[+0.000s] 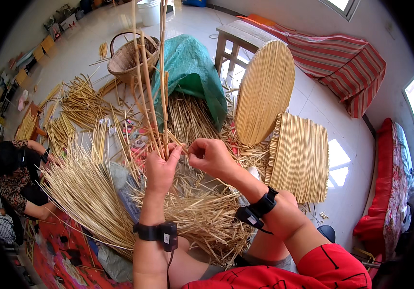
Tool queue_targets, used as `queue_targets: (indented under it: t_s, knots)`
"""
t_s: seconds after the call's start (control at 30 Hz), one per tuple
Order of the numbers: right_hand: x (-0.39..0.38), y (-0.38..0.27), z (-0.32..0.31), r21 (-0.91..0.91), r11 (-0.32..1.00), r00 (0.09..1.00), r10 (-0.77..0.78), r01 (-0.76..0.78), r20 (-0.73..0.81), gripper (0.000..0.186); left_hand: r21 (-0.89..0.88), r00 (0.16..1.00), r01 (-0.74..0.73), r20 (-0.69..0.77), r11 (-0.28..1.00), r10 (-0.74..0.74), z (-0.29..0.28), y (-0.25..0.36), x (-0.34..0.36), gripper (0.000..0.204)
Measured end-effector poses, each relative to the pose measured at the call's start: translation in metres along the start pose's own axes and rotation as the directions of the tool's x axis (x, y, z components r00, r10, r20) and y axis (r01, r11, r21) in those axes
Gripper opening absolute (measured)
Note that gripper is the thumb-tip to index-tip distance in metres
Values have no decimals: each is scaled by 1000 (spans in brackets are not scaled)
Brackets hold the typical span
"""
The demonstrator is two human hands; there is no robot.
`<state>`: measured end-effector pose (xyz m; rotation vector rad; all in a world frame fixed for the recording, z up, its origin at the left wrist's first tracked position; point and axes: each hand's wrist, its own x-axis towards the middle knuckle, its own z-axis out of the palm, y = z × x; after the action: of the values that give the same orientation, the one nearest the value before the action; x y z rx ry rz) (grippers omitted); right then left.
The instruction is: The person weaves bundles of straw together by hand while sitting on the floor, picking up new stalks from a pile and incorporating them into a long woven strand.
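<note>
My left hand [162, 168] is closed around the lower ends of several long, dry reed stalks [146, 82], which stand nearly upright and run past the top of the view. Close by on its right, my right hand [214, 155] has its fingers curled in a pinch at a thin reed piece slanting out from the bunch. The fingertips partly hide that piece's end. Below both hands lies a heap of short cut straw-coloured stalks [202, 216], spread between my legs. A large sheaf of long thin stalks [86, 188] rests at the left of my left forearm.
A green sack [187, 58] of stalks lies ahead, beside a wicker basket [132, 58]. To the right are an oval reed panel [264, 91], a rectangular reed mat [301, 159] and a wooden bench [238, 36]. Another person [21, 173] works at the far left.
</note>
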<state>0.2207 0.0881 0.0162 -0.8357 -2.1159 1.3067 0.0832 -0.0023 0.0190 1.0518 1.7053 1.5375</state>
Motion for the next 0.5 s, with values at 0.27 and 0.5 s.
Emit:
queue_targets:
  t_s: [0.27, 0.5]
  knots:
    - [3, 11, 2, 318, 946, 996, 42, -66, 83, 8, -368, 986, 165, 87, 915, -142, 4, 0, 1, 19]
    - [0, 1, 4, 257, 966, 1000, 22, -21, 0, 13, -601, 982, 184, 88, 777, -165, 2, -11, 4, 17]
